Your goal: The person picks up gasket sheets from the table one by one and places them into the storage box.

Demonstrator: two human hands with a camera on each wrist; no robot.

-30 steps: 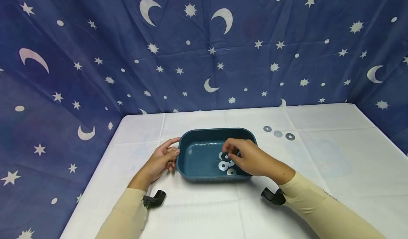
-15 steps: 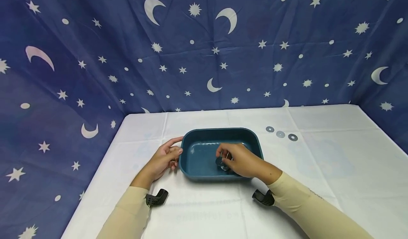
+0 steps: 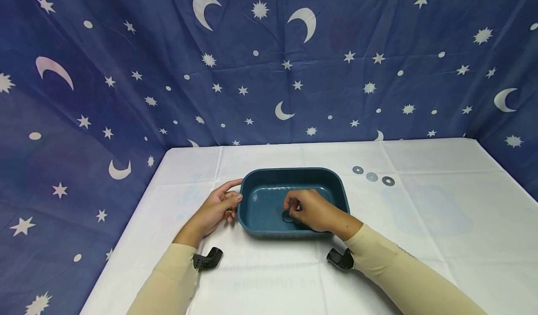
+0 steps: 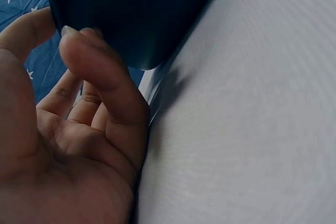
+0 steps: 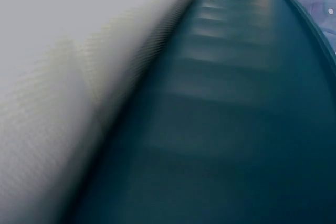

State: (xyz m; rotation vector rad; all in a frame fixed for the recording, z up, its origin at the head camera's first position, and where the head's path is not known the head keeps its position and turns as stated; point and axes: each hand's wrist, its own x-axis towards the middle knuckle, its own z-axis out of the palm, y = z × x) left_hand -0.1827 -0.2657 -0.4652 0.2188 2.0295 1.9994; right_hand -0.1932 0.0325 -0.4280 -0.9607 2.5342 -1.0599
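A deep teal rectangular tub (image 3: 252, 233) with rounded corners stands on the white-covered table. My left hand (image 3: 215, 213) touches its left end, index finger stretched along the end and thumb against the wall; the left wrist view shows the thumb and loosely bent fingers beside the tub's end (image 4: 131, 35). Inside the tub, my right hand (image 3: 313, 208) pinches a dark washer (image 3: 287, 216) between thumb and fingertips, low over the floor. The other washers in the tub are hidden behind this hand. In the right wrist view the tub's outer wall (image 5: 210, 103) covers the right hand.
A grey washer (image 3: 358, 170), a lighter washer (image 3: 371, 177) and a dark grey washer (image 3: 388, 181) lie in a slanting row on the table right of the tub. A blue star-patterned cloth (image 3: 269, 72) hangs behind and along the sides.
My right hand has moved left and lower inside the tub with the dark washer, covering the lighter washers seen earlier. My left hand stays at the tub's end; the head view has shifted slightly.
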